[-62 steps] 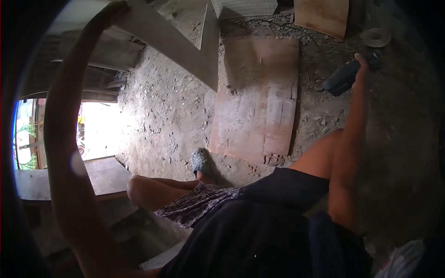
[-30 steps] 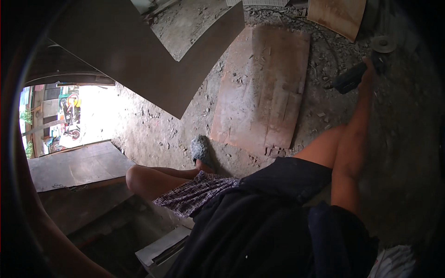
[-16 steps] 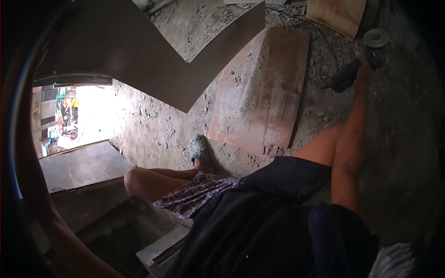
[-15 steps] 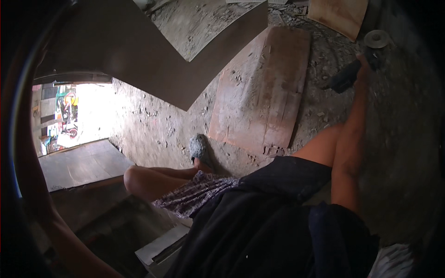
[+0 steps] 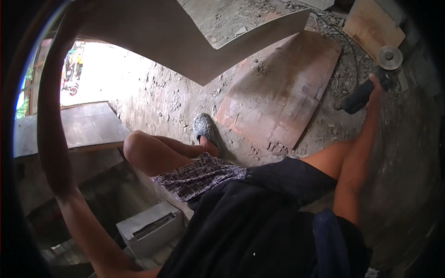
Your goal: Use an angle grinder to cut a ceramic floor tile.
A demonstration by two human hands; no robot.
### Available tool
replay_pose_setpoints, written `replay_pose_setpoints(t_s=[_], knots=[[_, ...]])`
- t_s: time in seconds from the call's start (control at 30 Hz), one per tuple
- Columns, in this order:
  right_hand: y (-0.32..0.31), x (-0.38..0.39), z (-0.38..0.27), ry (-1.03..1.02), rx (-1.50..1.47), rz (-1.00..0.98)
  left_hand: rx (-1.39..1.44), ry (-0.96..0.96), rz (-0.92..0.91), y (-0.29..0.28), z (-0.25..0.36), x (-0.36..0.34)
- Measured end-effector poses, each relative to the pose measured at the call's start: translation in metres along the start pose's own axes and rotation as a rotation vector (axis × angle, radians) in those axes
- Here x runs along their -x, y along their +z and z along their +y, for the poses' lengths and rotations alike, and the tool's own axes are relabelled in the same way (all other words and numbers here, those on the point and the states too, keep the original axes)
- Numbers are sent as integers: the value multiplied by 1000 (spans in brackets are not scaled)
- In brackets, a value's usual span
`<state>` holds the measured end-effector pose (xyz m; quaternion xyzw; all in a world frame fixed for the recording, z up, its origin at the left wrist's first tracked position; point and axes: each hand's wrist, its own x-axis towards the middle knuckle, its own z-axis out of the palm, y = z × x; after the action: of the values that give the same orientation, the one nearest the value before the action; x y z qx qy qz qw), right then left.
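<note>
My right hand [image 5: 376, 85] is wrapped round the dark body of an angle grinder [image 5: 359, 97], held out at the right above the floor. A pale round disc [image 5: 389, 58] is at the grinder's far end. At the upper left my left arm reaches up to a large grey-brown sheet [image 5: 153, 34] with an angular notch cut in its edge. My left hand [image 5: 79, 14] is at that sheet's left part, in shadow; its fingers cannot be made out. Below the sheet, a reddish-brown board [image 5: 282, 88] lies on the ground, dusty and chipped at its near edge.
Rubble [image 5: 296, 9] litters the rough floor. A tan board [image 5: 373, 28] leans at the upper right. A grey panel [image 5: 92, 123] lies at the left by a bright opening, and a grey box with a slot [image 5: 148, 227] stands near my left elbow. A cable [image 5: 354, 53] runs by the boards.
The view has shifted, so the boards and grinder appear farther right. My left arm has come further into view, raised to the sheet. The grinder stays in my right hand.
</note>
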<state>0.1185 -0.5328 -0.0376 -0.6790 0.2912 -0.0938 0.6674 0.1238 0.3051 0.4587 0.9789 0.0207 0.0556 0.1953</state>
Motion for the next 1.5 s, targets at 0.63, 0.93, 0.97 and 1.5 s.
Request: replay_pose_setpoints(t_s=[0.63, 0.93, 0.97, 1.5], knots=[[136, 103, -78, -100, 52, -642, -7, 78, 244, 186, 193, 167], [198, 163, -60, -193, 189, -894, -50, -112, 267, 186, 157, 178], [202, 168, -60, -126, 337, -911, -66, -134, 245, 184, 157, 176], [223, 228, -40, -225, 777, -1099, 951, -201, 452, 230, 64, 238]])
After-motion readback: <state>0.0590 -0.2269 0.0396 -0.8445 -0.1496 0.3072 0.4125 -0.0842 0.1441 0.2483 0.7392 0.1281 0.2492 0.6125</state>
